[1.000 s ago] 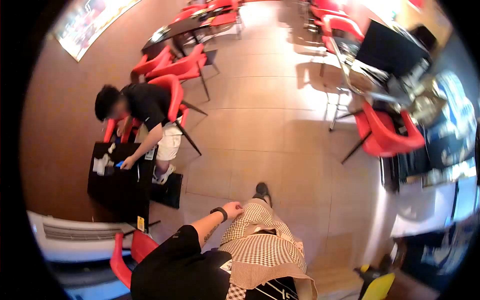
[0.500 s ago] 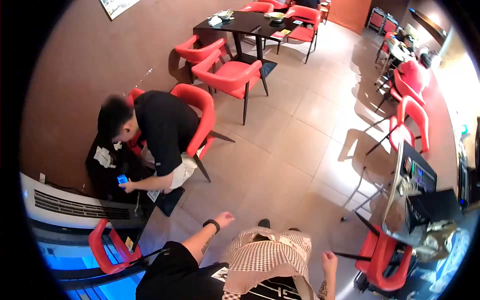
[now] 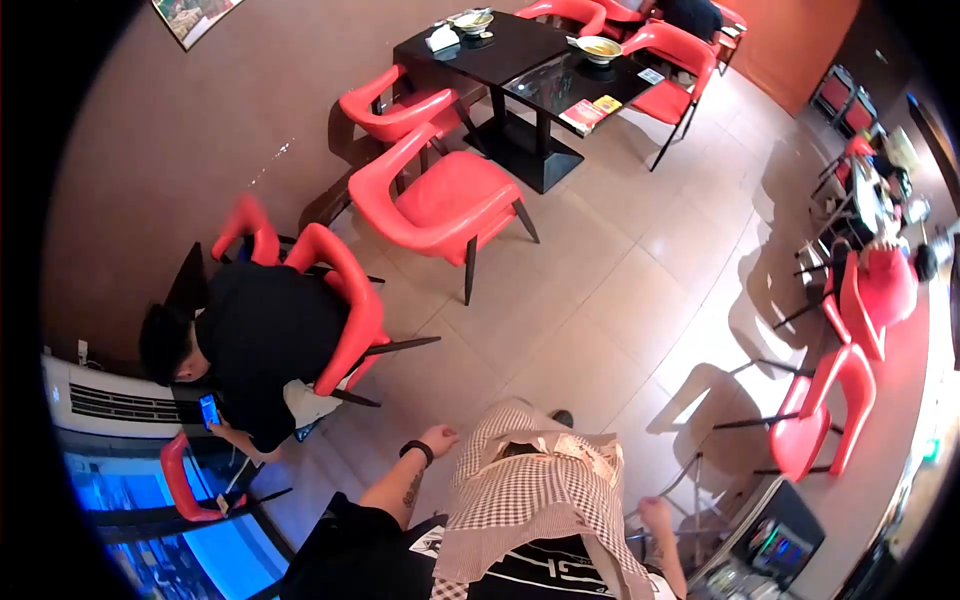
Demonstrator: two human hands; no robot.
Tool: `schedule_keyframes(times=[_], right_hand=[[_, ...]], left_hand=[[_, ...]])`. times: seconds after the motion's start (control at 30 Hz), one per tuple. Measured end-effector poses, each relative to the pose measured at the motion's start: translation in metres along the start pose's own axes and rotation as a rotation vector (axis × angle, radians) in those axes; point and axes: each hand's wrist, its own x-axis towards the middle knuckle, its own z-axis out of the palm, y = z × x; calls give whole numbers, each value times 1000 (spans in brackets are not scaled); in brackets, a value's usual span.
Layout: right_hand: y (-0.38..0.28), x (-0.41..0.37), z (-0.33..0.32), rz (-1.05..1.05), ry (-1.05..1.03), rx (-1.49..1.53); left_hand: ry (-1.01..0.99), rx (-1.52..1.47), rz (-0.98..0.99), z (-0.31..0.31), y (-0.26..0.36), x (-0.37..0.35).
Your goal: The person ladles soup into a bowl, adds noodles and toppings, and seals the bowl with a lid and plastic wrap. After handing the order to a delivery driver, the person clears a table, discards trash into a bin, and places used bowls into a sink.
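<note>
My left hand [image 3: 440,438] hangs by my side with a black wristband [image 3: 415,450] on the wrist. Its fingers are loosely apart, it holds nothing, and it rests against the edge of my checkered apron [image 3: 530,490]. My right hand [image 3: 655,514] is low at my right hip, small and blurred, close to thin metal legs at the lower right. I cannot make out its fingers. One dark shoe [image 3: 562,417] shows past the apron hem on the tiled floor.
A seated person [image 3: 260,340] in a black shirt bends over a lit phone [image 3: 209,410] on a red chair [image 3: 350,300] at my left. More red chairs [image 3: 440,195] and a black table [image 3: 510,60] with bowls stand ahead. Red chairs [image 3: 830,420] and a dark device [image 3: 780,535] are at right.
The view has swung left and tilted down; the seated person now sits lower left. My right hand came into view. My left hand stays at the apron's edge.
</note>
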Motion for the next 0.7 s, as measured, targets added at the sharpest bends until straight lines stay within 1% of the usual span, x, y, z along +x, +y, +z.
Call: schedule_keyframes(times=[0.03, 0.07, 0.1, 0.13, 0.17, 0.2, 0.23, 0.33, 0.37, 0.4, 0.47, 0.5, 0.6, 0.63, 0.7], right_hand=[[-44, 39, -34, -119, 1, -51], [-61, 102, -59, -243, 23, -41], [-135, 115, -96, -341, 55, -146], [-182, 153, -120, -419, 143, -163], [-232, 186, -150, -509, 140, -207], [-307, 190, -170, -475, 200, -237], [-362, 205, -187, -485, 204, -224], [-502, 257, -209, -514, 241, -218], [-525, 288, -212, -520, 199, -236], [-557, 298, -211, -544, 174, -242], [-607, 320, -219, -497, -19, -240], [-625, 335, -226, -483, -43, -294], [-663, 392, -256, -434, -95, -399], [-672, 419, -270, -405, -101, -417], [-693, 478, -307, -357, -119, -437]], left_hand=[[3, -28, 59, -2, 29, 13], [32, -109, 72, -5, 59, 29], [60, -188, 83, -7, 87, 45], [90, -267, 97, -11, 115, 63], [105, -264, 82, -19, 146, 85], [114, -261, 61, -24, 174, 103], [117, -255, 38, -28, 199, 122], [137, -363, -20, -44, 259, 210], [96, -376, -14, -47, 267, 249], [91, -378, -61, -58, 293, 267], [79, -366, -144, -80, 358, 309], [59, -376, -100, -94, 387, 329], [75, -516, 19, -136, 501, 363], [118, -516, 104, -146, 534, 378], [193, -641, 112, -159, 597, 396]])
